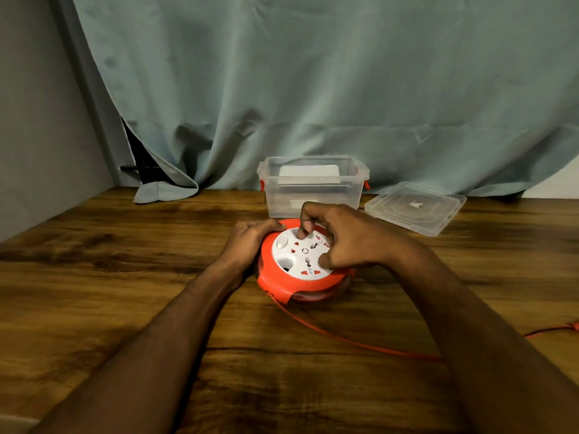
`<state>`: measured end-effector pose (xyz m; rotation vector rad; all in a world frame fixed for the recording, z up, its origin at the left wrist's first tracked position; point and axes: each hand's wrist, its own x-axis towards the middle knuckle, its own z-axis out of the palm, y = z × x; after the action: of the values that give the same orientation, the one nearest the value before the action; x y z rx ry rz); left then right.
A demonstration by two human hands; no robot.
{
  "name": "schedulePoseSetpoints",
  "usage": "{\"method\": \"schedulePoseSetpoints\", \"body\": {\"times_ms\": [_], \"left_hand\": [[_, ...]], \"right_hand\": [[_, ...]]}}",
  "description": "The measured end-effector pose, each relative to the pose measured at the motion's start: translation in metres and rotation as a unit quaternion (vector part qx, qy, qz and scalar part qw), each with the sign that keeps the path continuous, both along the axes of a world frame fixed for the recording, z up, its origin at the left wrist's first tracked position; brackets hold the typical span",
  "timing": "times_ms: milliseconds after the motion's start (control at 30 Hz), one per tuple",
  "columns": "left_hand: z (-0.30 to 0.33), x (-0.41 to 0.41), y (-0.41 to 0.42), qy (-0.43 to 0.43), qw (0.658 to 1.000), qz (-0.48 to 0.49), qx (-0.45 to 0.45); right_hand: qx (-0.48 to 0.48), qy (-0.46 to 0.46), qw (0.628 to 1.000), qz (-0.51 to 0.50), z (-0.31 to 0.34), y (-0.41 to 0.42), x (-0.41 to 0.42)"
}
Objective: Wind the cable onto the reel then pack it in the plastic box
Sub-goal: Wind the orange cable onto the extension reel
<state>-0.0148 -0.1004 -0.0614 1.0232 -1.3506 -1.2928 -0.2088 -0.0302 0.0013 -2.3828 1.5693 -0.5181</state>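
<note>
While the open plastic box [313, 186] waits at the curtain [313, 89] with its lid [415, 208] flat beside it, the reel [300, 267] sits just in front on the table [109, 277]. Left hand [250, 242] grips the reel's rim; right hand [338, 236] curls over the white face, fingertips pressing down. Cable [344, 338] trails right, unwound.

Head-worn view, angled down, close over wooden table [125, 277]
</note>
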Motion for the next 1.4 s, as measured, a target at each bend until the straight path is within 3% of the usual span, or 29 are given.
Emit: {"method": "schedulePoseSetpoints", "body": {"times_ms": [967, 1400], "left_hand": [[0.002, -0.003, 0.002, 0.017, 1.000, 0.006, 0.001], [-0.001, -0.002, -0.004, 0.024, 0.999, 0.027, 0.003]], "right_hand": [[-0.084, 0.079, 0.992, -0.045, 0.002, 0.008, 0.013], [-0.132, 0.040, 0.989, -0.046, -0.010, 0.003, 0.020]]}}
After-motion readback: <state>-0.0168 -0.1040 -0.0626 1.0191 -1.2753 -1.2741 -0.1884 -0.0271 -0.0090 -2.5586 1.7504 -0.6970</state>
